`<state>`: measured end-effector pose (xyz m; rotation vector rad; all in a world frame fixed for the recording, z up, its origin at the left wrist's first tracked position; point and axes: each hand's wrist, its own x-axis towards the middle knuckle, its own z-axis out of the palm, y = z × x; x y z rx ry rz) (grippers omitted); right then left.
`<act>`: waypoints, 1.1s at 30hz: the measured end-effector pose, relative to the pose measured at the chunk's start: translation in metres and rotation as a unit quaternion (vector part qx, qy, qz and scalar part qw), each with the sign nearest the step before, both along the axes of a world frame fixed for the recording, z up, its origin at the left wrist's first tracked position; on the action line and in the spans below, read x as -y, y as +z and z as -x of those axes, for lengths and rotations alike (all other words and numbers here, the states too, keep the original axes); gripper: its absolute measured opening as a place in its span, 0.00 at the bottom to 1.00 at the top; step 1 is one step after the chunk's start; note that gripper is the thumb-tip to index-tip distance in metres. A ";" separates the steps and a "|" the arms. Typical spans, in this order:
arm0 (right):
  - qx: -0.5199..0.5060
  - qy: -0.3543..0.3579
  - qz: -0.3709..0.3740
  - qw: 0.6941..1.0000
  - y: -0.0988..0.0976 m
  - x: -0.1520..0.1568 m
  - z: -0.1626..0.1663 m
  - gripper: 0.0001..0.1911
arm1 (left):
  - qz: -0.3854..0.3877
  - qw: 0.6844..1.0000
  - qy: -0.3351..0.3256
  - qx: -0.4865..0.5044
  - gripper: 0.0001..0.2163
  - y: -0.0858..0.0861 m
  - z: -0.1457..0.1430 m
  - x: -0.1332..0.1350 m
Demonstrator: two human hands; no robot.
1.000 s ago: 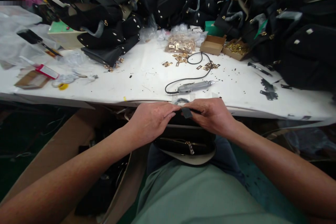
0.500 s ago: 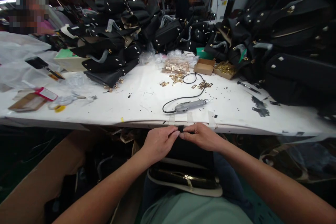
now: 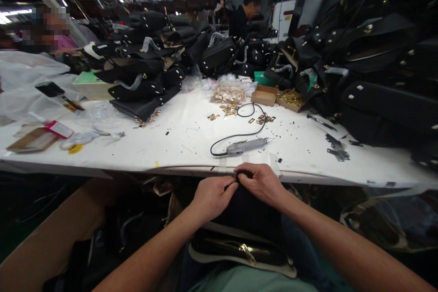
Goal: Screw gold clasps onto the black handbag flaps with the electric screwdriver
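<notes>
A black bag [image 3: 253,212] with a gold zipper rests on my lap below the table edge. My left hand [image 3: 214,196] is closed at the bag's far end, thumb and fingers pinching its black material. Close beside it, my right hand [image 3: 258,182] is closed too, its fingers curled over the same black part. The fingers hide exactly what is pinched. Beyond my hands, a grey electric screwdriver [image 3: 246,146] lies on the table, its black cord curving behind it.
The white table [image 3: 178,141] carries gold metal pieces [image 3: 229,109], a cardboard box [image 3: 265,95] and a box of small gold parts [image 3: 290,99]. Black bags [image 3: 143,77] are piled at the back and right [image 3: 386,105]. Dark flat plates [image 3: 337,146] lie at right. A person [image 3: 244,13] is behind.
My right hand has shifted its grip, fingers now curled over the black part. The view has tilted slightly, so the table appears lower. The screwdriver stays where it was.
</notes>
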<state>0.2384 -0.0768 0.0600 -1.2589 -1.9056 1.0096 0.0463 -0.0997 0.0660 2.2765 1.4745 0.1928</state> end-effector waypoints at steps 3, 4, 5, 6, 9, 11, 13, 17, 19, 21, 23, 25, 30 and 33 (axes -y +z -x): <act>-0.070 -0.023 0.057 0.996 -0.007 0.002 0.001 0.15 | -0.002 1.000 -0.014 -0.013 0.16 -0.002 -0.003 0.003; -0.095 -0.025 0.090 0.991 -0.010 0.003 0.000 0.14 | 0.000 1.000 -0.019 -0.015 0.16 -0.002 -0.004 0.004; -0.119 -0.027 0.128 0.984 -0.012 0.003 0.000 0.13 | 0.002 1.000 -0.023 -0.015 0.15 -0.003 -0.004 0.004; -0.144 -0.031 0.165 0.975 -0.013 0.002 -0.001 0.13 | 0.004 1.000 -0.027 -0.015 0.15 -0.003 -0.005 0.004; -0.216 -0.077 0.230 0.946 -0.016 -0.001 -0.013 0.16 | 0.012 0.999 -0.032 -0.017 0.15 -0.005 -0.003 0.004; -0.187 -0.119 0.204 0.953 -0.017 -0.004 -0.032 0.18 | 0.018 0.999 -0.025 -0.019 0.16 -0.006 0.001 0.003; -0.054 -0.107 0.154 0.981 -0.015 -0.007 -0.059 0.15 | 0.018 1.000 -0.009 -0.016 0.16 -0.006 0.005 0.001; 0.210 -0.047 0.073 0.974 -0.007 -0.012 -0.109 0.15 | 0.005 1.000 0.008 -0.010 0.16 -0.007 0.012 -0.011; 0.225 -0.066 0.046 0.971 -0.001 -0.016 -0.117 0.16 | -0.004 1.000 0.013 -0.014 0.16 -0.009 0.013 -0.021; 0.187 -0.082 0.011 0.979 0.005 -0.024 -0.109 0.16 | -0.009 1.000 0.018 -0.019 0.16 -0.011 0.012 -0.031; 0.138 -0.086 -0.042 0.986 0.006 -0.035 -0.091 0.13 | -0.018 0.999 0.024 -0.027 0.16 -0.014 0.010 -0.039; 0.107 -0.077 -0.102 0.986 0.002 -0.050 -0.070 0.12 | -0.040 0.998 0.032 -0.043 0.15 -0.017 0.008 -0.046; 0.137 -0.088 -0.187 0.969 -0.023 -0.097 -0.042 0.10 | -0.152 0.985 0.054 -0.068 0.10 -0.030 0.005 -0.052; 0.172 -0.121 -0.182 0.961 -0.030 -0.130 -0.048 0.09 | -0.196 0.977 0.079 -0.008 0.08 -0.044 0.006 -0.055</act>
